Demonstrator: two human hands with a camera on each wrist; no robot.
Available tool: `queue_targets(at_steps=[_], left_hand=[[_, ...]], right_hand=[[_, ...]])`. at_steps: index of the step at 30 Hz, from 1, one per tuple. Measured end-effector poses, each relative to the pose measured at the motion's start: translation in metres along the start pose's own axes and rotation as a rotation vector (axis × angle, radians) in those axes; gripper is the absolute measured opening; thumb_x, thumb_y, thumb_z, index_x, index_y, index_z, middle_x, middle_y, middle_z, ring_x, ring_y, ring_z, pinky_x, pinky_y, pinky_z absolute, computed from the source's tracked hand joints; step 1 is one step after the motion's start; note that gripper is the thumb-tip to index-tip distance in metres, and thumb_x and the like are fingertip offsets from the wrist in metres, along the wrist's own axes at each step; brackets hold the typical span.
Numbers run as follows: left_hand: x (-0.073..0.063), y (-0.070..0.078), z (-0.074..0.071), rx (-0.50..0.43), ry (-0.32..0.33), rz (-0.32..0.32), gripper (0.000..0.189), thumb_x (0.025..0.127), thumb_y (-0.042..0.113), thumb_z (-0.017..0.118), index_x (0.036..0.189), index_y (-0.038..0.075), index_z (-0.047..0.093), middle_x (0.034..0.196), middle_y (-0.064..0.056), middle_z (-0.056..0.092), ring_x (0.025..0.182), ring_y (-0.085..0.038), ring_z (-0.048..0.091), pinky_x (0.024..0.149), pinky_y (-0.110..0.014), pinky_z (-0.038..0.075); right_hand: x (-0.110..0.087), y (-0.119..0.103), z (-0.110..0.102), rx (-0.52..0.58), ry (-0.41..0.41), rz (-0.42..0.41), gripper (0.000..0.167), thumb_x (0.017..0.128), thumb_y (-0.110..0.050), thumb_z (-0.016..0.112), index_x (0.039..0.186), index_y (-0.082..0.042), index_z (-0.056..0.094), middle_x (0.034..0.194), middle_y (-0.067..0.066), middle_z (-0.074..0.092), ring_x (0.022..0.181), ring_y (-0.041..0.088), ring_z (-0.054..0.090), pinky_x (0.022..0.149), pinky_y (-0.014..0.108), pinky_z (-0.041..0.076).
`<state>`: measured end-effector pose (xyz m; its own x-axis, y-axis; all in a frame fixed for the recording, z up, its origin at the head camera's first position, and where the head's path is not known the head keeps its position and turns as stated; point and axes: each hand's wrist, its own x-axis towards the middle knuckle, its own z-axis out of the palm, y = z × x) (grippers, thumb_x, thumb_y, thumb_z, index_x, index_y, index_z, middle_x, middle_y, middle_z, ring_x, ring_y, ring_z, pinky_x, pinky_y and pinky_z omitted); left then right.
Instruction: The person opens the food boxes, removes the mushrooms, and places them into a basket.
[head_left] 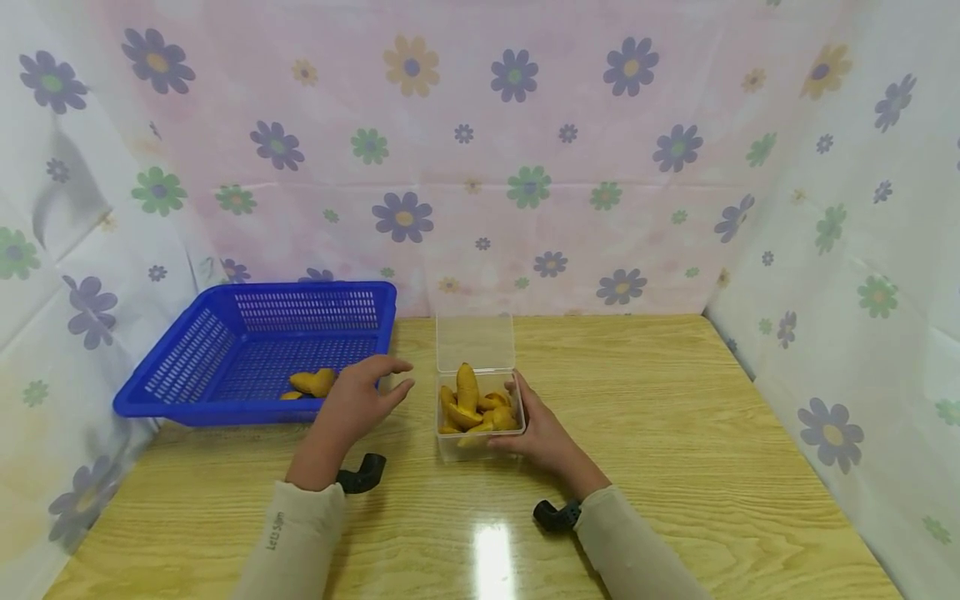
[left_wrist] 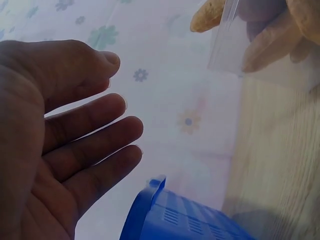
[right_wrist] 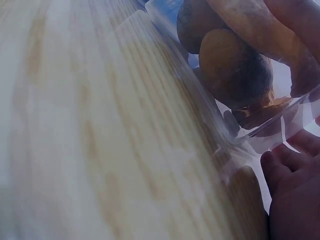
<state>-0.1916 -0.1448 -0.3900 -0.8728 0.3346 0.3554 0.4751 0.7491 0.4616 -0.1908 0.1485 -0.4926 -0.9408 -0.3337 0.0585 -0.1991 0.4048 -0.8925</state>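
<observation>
A clear plastic box (head_left: 480, 443) with its lid (head_left: 475, 342) swung open at the back sits on the table. Several yellow-brown, smooth, elongated pieces (head_left: 467, 387) fill it, and one stands up above the rim. My right hand (head_left: 542, 435) grips the box's right side, thumb at the front and fingers at the back. In the right wrist view the box's clear wall and rounded brown pieces (right_wrist: 235, 67) show up close. My left hand (head_left: 362, 398), holding nothing, hovers between the basket and the box. Its fingers (left_wrist: 95, 145) are spread and loosely bent in the left wrist view.
A blue plastic basket (head_left: 255, 410) with slotted walls stands at the left, a few more yellow-brown pieces (head_left: 313, 382) near its front right corner. Flowered cloth (head_left: 480, 208) hangs behind and at both sides of the wooden table (head_left: 637, 400). Black mounts (head_left: 362, 473) are worn at both wrists.
</observation>
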Motion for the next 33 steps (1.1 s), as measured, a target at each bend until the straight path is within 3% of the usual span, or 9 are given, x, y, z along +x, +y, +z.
queue_targets(at_steps=[15,21,27,33], left_hand=[[-0.002,0.013,0.012,-0.064,-0.028,0.063,0.027,0.089,0.019,0.070,0.114,0.009,0.070,0.115,-0.009,0.069,0.108,-0.029,0.065,0.087,-0.047,0.055],[-0.001,0.019,0.022,-0.048,-0.042,0.121,0.028,0.087,0.016,0.072,0.115,0.010,0.070,0.115,-0.009,0.069,0.108,-0.029,0.065,0.089,-0.047,0.055],[0.000,0.025,0.029,-0.061,-0.068,0.151,0.029,0.086,0.014,0.074,0.114,0.008,0.070,0.114,-0.009,0.070,0.106,-0.027,0.066,0.088,-0.045,0.056],[0.001,0.031,0.033,-0.050,-0.119,0.158,0.028,0.086,0.014,0.074,0.113,0.009,0.070,0.113,-0.007,0.070,0.105,-0.026,0.066,0.087,-0.043,0.056]], right_hand=[[0.000,0.001,0.000,-0.013,0.004,-0.018,0.122,0.073,-0.040,0.085,0.158,-0.024,-0.001,0.158,0.005,0.029,0.145,0.028,0.030,0.116,0.054,0.029],[0.000,0.001,0.000,-0.023,0.008,-0.006,0.121,0.072,-0.040,0.085,0.155,-0.036,-0.003,0.158,0.002,0.029,0.144,0.027,0.032,0.116,0.053,0.029],[-0.001,0.000,0.000,-0.012,0.010,-0.004,0.121,0.072,-0.041,0.084,0.157,-0.030,-0.002,0.158,0.003,0.028,0.144,0.028,0.031,0.115,0.055,0.029],[-0.001,-0.001,0.000,-0.033,0.000,0.002,0.118,0.073,-0.044,0.083,0.153,-0.042,-0.005,0.159,0.000,0.026,0.145,0.028,0.029,0.115,0.056,0.029]])
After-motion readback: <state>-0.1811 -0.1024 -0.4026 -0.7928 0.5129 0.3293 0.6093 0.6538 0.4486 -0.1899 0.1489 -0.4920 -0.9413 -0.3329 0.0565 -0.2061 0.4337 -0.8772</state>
